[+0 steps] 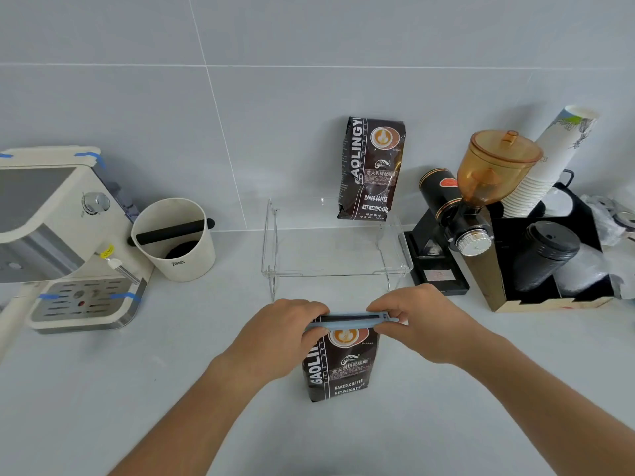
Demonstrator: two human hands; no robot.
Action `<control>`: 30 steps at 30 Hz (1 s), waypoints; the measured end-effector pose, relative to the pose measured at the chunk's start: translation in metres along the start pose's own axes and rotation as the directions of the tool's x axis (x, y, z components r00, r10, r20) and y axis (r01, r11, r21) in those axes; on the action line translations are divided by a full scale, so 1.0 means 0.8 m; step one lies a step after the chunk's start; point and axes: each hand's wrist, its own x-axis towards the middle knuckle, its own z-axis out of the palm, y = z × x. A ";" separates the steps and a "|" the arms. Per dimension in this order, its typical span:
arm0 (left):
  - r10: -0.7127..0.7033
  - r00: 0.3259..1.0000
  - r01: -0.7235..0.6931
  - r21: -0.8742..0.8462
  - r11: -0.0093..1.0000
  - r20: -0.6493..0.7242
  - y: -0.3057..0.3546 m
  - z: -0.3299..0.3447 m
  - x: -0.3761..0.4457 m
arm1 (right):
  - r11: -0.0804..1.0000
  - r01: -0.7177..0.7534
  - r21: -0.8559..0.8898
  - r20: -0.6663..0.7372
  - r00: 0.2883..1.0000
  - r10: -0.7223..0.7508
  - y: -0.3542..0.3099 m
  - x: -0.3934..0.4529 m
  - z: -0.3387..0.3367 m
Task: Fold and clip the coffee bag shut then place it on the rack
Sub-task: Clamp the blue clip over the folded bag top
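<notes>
A dark brown coffee bag (340, 369) stands upright on the white counter in front of me. Across its folded top lies a long light-blue clip (347, 321). My left hand (285, 334) grips the clip's left end together with the bag's top corner. My right hand (422, 324) pinches the clip's right end. Whether the clip is latched I cannot tell. Just behind the bag stands a clear acrylic rack (330, 269). A second, matching coffee bag (372, 170) stands on the rack's back right, leaning on the wall.
An espresso machine (62, 242) fills the left, with a white knock box (175, 238) beside it. On the right are a black grinder with an amber hopper (481, 197), a stack of paper cups (549, 163) and a black organiser box with lids (549, 262).
</notes>
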 end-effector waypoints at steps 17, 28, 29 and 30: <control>-0.056 0.995 0.039 -0.207 0.978 -0.080 -0.015 0.009 -0.007 | 0.997 0.003 0.074 -0.060 0.998 0.001 0.004 -0.003 0.010; -0.340 0.940 0.209 -0.840 0.502 0.030 -0.047 0.056 -0.027 | 0.685 -0.290 0.669 0.196 0.957 0.214 0.053 -0.010 0.092; -0.342 0.938 0.217 -0.857 0.467 0.052 -0.048 0.063 -0.029 | 0.662 -0.291 0.691 0.194 0.957 0.217 0.053 -0.011 0.099; -0.351 0.933 0.233 -0.873 0.429 0.077 -0.049 0.072 -0.032 | 0.652 -0.288 0.701 0.184 0.957 0.225 0.054 -0.012 0.106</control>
